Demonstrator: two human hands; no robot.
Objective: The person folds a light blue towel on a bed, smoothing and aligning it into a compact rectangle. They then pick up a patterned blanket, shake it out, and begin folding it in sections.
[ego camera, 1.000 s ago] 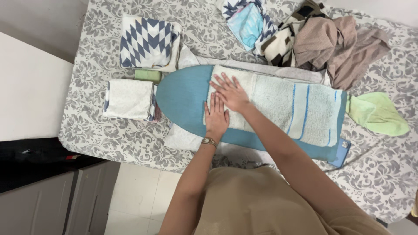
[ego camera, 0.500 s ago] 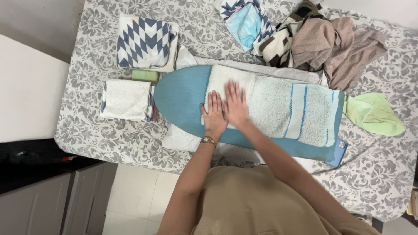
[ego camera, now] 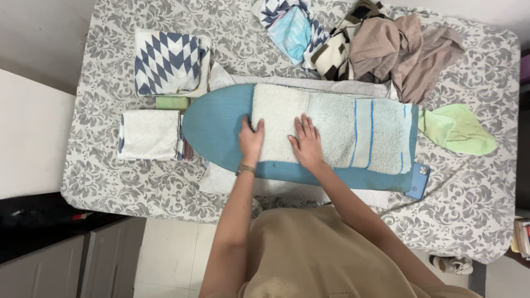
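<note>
A pale towel (ego camera: 331, 129) with thin blue stripes lies flat along a blue ironing board (ego camera: 215, 129), and this board lies on a bed with a grey patterned cover (ego camera: 110, 182). The towel covers most of the board and leaves only the rounded nose of the board bare.

The left hand (ego camera: 251, 140) rests palm down at the end of the towel that is closest to the board's nose, with the fingers together and flat; it grips nothing. The right hand (ego camera: 306, 142) lies flat on the towel just beside the left hand, fingers a little spread, and it also holds nothing. On the left wrist there is a thin bracelet (ego camera: 246, 169).

Just beyond the nose of the board lie a folded white cloth (ego camera: 149, 135) and a small green folded piece (ego camera: 172, 102). Near the nose, on the far side, lies a folded cloth with a dark blue and white zigzag pattern (ego camera: 168, 62). Behind the board's far edge there is a heap of unfolded clothes (ego camera: 386, 47), brown, beige and light blue. A light green cloth (ego camera: 458, 129) lies just past the wide end of the board. A blue phone (ego camera: 418, 181) lies at the near corner of that wide end.
</note>
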